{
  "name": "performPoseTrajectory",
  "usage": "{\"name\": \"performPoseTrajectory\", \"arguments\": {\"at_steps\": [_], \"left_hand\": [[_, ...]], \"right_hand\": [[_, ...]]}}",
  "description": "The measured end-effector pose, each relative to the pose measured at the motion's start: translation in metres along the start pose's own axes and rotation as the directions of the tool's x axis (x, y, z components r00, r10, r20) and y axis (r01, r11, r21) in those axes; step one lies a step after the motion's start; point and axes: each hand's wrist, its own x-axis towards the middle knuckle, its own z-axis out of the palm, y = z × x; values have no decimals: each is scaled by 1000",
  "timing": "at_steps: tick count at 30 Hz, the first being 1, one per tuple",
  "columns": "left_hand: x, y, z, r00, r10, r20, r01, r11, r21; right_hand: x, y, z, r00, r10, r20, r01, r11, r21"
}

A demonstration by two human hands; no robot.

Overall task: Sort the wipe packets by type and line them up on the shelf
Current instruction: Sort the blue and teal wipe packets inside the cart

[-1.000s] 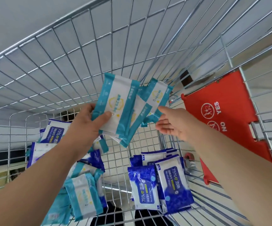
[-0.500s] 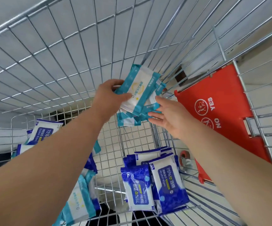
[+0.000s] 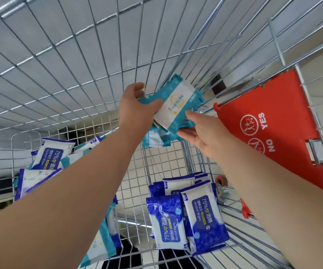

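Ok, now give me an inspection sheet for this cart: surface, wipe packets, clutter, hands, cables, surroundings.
Surface: wire cart basket, mesh floor and walls; no shelf in view.
Job's things: bunch of teal packets held up near the far wall; blue alcohol-wipe packets standing together on the floor at right; mixed pile of blue and teal packets at left.
Clutter: nothing seen.
Hands: left hand grips the teal bunch; right hand has its fingers under the bunch's lower edge, whether it pinches cannot be told.
Cables: nothing seen.
Surroundings: red seat flap with YES and NO signs at right; pale floor below the mesh.
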Motion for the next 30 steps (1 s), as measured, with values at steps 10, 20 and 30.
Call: {"name": "performPoseTrajectory", "arguments": {"at_steps": [10, 20, 30], "left_hand": [[-2, -18, 1, 984, -160, 74, 158, 987, 25], [-18, -28, -10, 986, -139, 89, 131, 987, 89], [-47, -19, -94, 993, -15, 118, -43, 878, 477]], "right_hand": [[12, 0, 9, 981, -177, -73, 173, 983, -59], [-14, 15, 2, 994, -102, -28, 99, 991, -94], [-63, 51, 20, 988, -71, 138, 138, 808, -572]]}}
